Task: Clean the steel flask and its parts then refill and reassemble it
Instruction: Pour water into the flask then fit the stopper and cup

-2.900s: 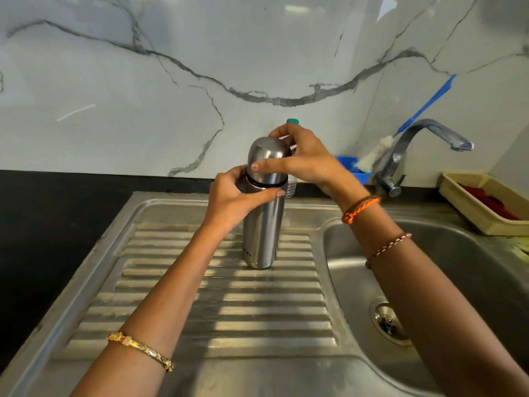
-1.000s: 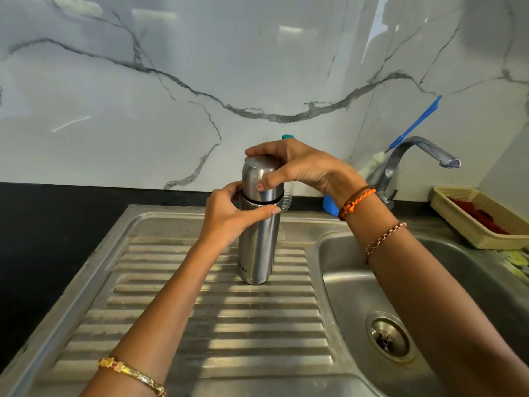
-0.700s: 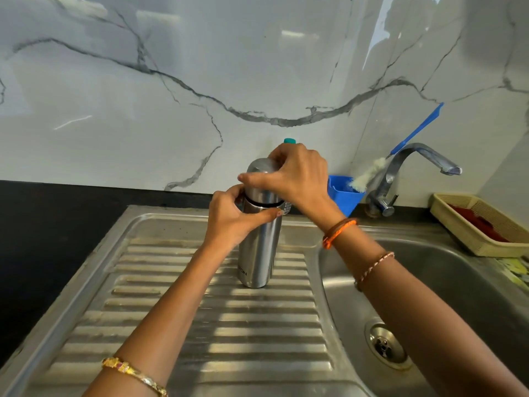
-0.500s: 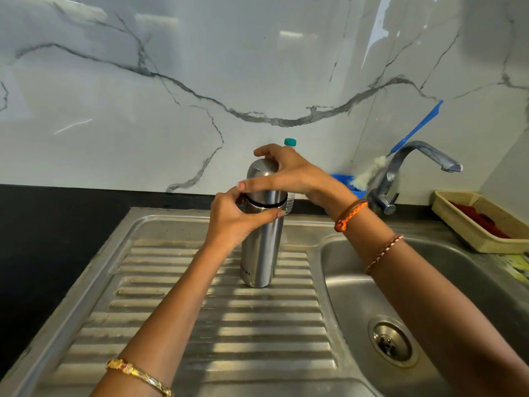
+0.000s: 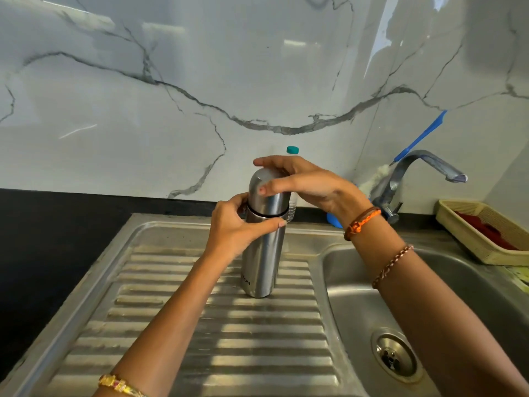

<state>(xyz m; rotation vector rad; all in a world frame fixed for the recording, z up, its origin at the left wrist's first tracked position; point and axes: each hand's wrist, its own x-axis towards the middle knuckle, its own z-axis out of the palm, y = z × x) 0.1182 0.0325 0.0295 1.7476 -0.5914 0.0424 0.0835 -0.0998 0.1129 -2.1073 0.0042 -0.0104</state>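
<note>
the steel flask [image 5: 263,253] stands upright on the ribbed draining board [image 5: 217,339] left of the sink basin [image 5: 357,310]. the left hand [image 5: 232,227] grips its body just under the dark seam, and the right hand [image 5: 306,181] curls over the cap [image 5: 267,193], thumb on its front

Your flask [image 5: 264,253] stands upright on the drainboard [image 5: 217,333], with your left hand [image 5: 232,227] on its body and your right hand [image 5: 303,181] on its cap [image 5: 267,193]. Right of your fingers [image 5: 264,190] lie the sink basin [image 5: 372,305] and tap [image 5: 400,179]; a bottle [image 5: 292,151] stands behind them, a basket [image 5: 481,233] far right.
</note>
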